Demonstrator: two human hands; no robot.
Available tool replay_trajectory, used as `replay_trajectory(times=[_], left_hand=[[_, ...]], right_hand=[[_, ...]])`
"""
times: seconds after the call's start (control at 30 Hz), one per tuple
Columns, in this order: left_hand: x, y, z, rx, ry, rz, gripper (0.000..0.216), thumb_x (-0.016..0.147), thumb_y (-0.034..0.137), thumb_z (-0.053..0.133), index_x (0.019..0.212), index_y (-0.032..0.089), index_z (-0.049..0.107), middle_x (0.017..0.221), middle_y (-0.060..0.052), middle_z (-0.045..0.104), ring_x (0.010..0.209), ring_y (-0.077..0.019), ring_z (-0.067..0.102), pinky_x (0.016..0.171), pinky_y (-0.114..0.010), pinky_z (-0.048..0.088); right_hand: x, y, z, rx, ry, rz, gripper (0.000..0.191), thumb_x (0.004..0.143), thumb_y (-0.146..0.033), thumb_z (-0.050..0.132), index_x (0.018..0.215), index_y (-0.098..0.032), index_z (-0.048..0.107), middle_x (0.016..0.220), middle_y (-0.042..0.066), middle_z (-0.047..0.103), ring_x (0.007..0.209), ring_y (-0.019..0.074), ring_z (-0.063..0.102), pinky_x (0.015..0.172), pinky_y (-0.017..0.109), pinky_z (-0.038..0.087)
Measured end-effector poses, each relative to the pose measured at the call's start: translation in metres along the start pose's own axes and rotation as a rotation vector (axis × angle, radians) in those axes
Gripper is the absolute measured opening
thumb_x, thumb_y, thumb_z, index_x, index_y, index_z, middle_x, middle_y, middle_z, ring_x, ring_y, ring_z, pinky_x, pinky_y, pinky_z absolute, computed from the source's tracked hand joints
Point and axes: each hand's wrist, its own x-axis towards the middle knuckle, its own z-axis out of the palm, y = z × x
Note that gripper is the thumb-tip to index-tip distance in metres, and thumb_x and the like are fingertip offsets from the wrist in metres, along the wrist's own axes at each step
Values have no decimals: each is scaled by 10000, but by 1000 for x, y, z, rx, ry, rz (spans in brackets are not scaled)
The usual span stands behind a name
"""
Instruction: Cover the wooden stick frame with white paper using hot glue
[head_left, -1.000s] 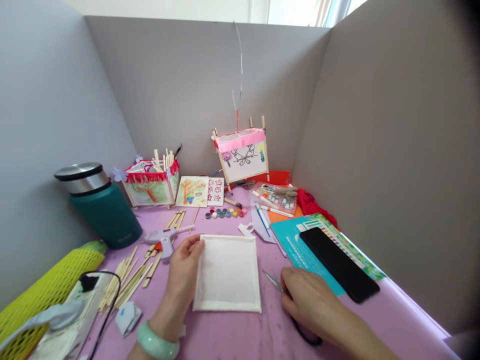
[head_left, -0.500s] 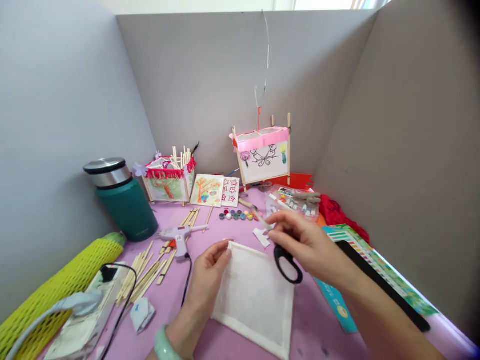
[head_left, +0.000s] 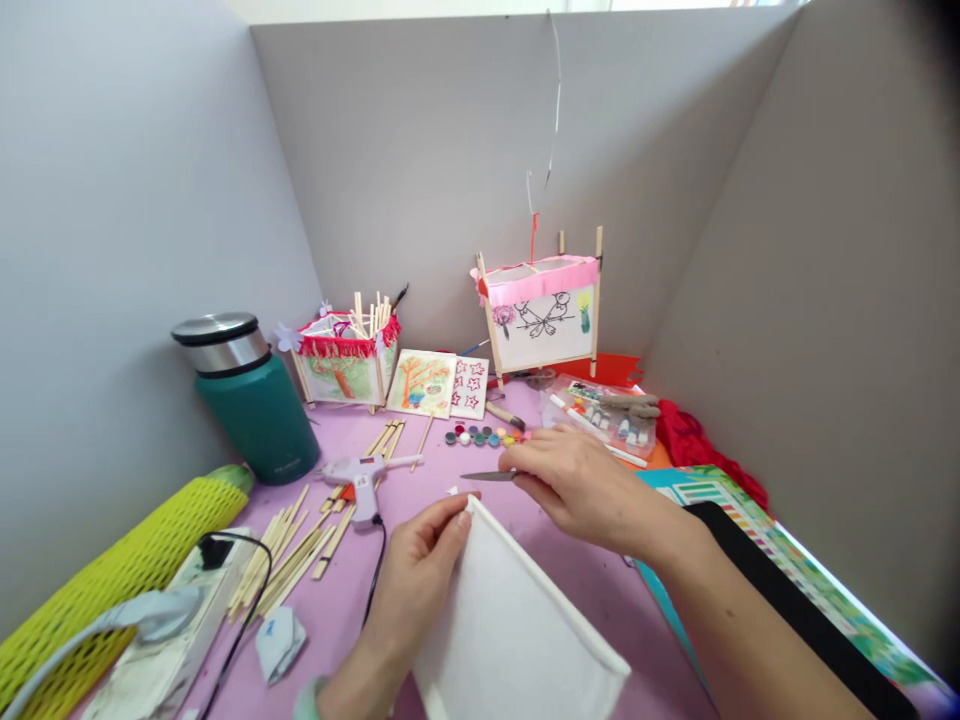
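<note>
Purple surface [head_left: 446, 465], a tilted white panel [head_left: 517, 630] over it
Low at centre, the panel is plain, thick-edged; the right hand [head_left: 574, 485] reaches in knuckles-up, fingers curled closed; the left hand [head_left: 424, 560] pinches the panel's far corner; the right hand's scissors [head_left: 487, 476] point one slim blade left.

1. A pale green bangle [head_left: 306, 698], smooth and rounded, circles the left wrist [head_left: 352, 680], partly cut off by the lower edge of the view.
2. The left hand [head_left: 424, 560] is bare, its fingers slender.
3. The right hand [head_left: 581, 485], also bare, runs into a slim wrist.
4. The right forearm [head_left: 757, 620], uncovered along its visible length, bears a tiny spot [head_left: 730, 612].
</note>
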Motion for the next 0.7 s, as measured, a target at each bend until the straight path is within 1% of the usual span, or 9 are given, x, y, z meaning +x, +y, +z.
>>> replay_trajectory(times=[0.1,0.17,0.27,0.3,0.37,0.43,0.53,0.6,0.7], left_hand=[[2,-4,3,19,-39,-11,335,808,395,615,1048,178,702,1079,-56,713,989,-193,626,862,-265,452],[4,-10,4,44,-43,-28,351,806,384,598,1064,164,687,1020,-57,719,919,-185,635,789,-258,460],[9,-19,2,189,-74,-85,381,823,349,528,1127,148,637,804,-30,702,697,-158,618,600,-247,432],[10,-22,1,261,-84,-98,371,825,326,503,1123,142,629,755,-22,686,650,-154,604,567,-247,416],[11,-25,1,385,-94,-94,315,816,260,477,1060,143,638,760,-26,681,669,-158,610,596,-257,428],[10,-26,3,462,-79,-65,268,786,192,481,984,151,657,836,-44,689,754,-171,620,694,-284,447],[8,-25,7,572,-41,-6,246,758,144,499,924,164,680,876,-63,660,838,-211,580,808,-356,414],[6,-25,9,713,-31,82,224,763,143,510,890,178,690,864,-68,633,884,-239,536,840,-391,381],[5,-27,9,915,-40,190,195,787,155,517,877,194,686,853,-60,628,885,-241,511,819,-385,373]], right_hand=[[-1,5,-1,-50,-26,22,146,892,-107,497,897,-204,606,815,17,649,798,167,557,731,304,315],[-2,7,2,-49,-44,69,150,889,-106,495,909,-201,609,849,29,662,821,175,569,737,305,318],[-8,8,14,-24,-100,228,137,891,-141,481,908,-196,604,835,42,671,778,182,585,668,288,318],[-11,8,19,-8,-124,272,122,893,-168,485,901,-199,602,817,40,670,750,182,585,640,282,312],[-20,7,32,40,-159,312,95,892,-217,506,897,-211,601,804,30,671,729,179,589,621,274,310],[-29,6,46,90,-160,318,89,895,-235,518,912,-219,604,834,25,678,764,180,599,646,272,326],[-39,5,65,148,-135,342,109,917,-231,504,921,-207,610,862,28,677,809,178,599,687,272,351],[-41,5,75,171,-123,329,101,918,-219,518,921,-196,616,885,31,671,841,177,588,723,271,365],[-41,5,84,122,-115,285,102,915,-190,536,896,-186,637,899,37,655,887,186,561,794,291,364]])
